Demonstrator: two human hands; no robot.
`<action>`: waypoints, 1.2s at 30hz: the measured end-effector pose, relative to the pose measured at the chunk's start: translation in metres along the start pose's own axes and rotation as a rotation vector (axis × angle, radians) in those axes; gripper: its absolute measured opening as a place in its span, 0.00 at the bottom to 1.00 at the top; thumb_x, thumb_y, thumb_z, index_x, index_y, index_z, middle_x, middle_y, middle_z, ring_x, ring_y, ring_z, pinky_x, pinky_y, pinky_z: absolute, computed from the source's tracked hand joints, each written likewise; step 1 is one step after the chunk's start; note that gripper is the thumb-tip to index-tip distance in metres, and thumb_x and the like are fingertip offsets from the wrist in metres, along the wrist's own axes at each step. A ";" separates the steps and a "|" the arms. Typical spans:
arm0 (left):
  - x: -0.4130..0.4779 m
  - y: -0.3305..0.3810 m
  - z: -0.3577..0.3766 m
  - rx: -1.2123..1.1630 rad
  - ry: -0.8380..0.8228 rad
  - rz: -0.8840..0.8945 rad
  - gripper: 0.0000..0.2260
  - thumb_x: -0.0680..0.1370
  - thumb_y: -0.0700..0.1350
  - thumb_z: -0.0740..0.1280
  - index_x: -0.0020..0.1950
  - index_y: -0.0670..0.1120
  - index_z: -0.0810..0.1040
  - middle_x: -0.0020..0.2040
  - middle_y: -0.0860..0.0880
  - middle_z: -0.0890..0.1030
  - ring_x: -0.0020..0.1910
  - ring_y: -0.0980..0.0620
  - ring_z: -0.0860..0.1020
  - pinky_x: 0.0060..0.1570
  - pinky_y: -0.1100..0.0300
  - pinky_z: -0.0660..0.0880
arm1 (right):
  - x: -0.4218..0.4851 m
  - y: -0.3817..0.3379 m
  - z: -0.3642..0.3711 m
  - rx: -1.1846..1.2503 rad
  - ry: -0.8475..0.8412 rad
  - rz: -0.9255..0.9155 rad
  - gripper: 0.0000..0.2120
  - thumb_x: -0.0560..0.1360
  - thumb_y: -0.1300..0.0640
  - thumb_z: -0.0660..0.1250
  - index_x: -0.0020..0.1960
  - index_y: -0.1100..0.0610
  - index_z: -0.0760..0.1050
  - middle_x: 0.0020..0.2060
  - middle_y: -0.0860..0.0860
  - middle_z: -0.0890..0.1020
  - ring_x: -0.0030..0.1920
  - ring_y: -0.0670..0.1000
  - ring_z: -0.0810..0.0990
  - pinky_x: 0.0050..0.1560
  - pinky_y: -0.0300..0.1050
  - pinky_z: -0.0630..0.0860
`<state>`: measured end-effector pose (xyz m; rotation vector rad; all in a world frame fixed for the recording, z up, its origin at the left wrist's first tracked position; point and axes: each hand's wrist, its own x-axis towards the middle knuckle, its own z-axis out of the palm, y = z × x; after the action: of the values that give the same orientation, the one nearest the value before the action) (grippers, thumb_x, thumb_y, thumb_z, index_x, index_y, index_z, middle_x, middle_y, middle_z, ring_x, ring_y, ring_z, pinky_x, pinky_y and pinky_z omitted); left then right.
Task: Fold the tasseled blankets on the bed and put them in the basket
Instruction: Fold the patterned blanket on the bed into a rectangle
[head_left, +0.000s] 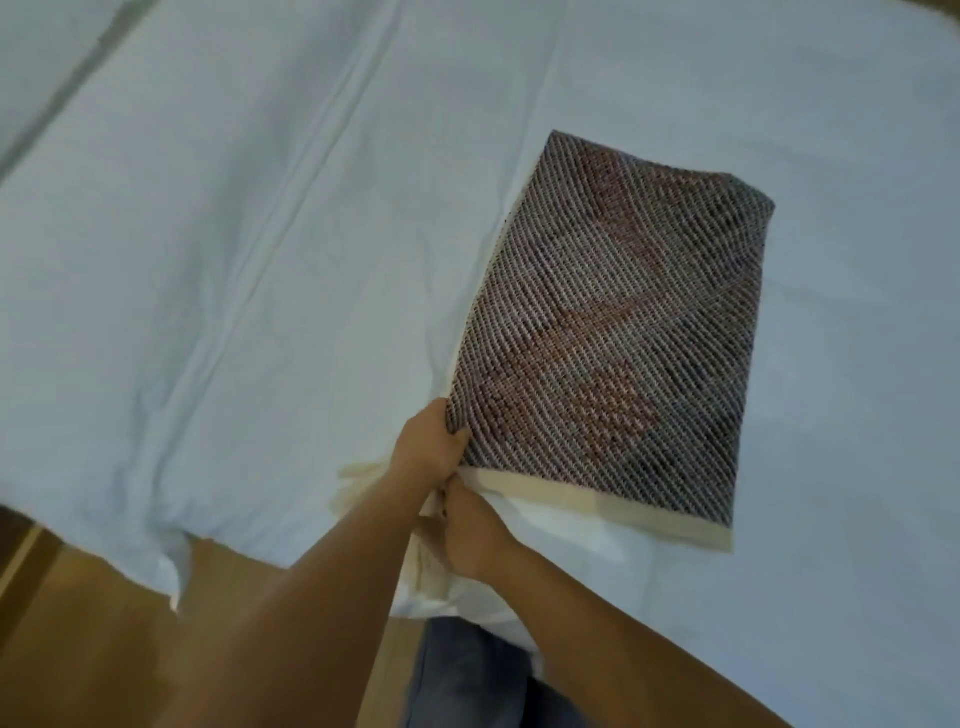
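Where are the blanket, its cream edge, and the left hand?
Blanket (613, 322): head view, middle of the woven top face.
Cream edge (597, 506): head view, the pale strip along the near end.
Left hand (431, 447): head view, back of the hand at the blanket's near corner.

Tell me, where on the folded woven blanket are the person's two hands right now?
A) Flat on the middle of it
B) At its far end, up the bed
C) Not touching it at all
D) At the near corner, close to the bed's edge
D: both the left hand and the right hand grip the near left corner of the blanket, beside its cream border, close to the edge of the bed.
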<state>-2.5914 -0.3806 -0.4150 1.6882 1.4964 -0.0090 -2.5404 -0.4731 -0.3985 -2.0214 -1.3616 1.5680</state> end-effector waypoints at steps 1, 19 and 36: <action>-0.002 0.000 -0.001 -0.001 0.008 -0.008 0.15 0.76 0.45 0.63 0.61 0.41 0.71 0.56 0.41 0.78 0.54 0.41 0.76 0.51 0.55 0.70 | -0.004 0.003 0.000 0.040 0.005 0.001 0.18 0.75 0.53 0.63 0.63 0.57 0.67 0.54 0.55 0.78 0.52 0.53 0.77 0.54 0.46 0.73; 0.164 0.183 -0.011 0.355 0.116 0.365 0.19 0.79 0.47 0.58 0.69 0.43 0.66 0.66 0.41 0.70 0.64 0.43 0.68 0.65 0.48 0.66 | 0.080 0.075 -0.268 0.030 0.603 0.219 0.05 0.77 0.60 0.61 0.45 0.60 0.74 0.39 0.52 0.75 0.40 0.50 0.73 0.43 0.40 0.68; 0.306 0.340 0.058 0.795 -0.044 0.520 0.27 0.72 0.50 0.65 0.69 0.44 0.63 0.64 0.41 0.71 0.65 0.40 0.66 0.67 0.43 0.59 | 0.173 0.127 -0.494 -0.001 0.332 0.161 0.17 0.70 0.49 0.68 0.54 0.57 0.75 0.50 0.53 0.79 0.53 0.57 0.78 0.56 0.54 0.74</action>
<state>-2.1993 -0.1389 -0.4148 2.6504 1.0227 -0.4047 -2.0537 -0.2426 -0.3983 -2.3133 -1.0986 1.2133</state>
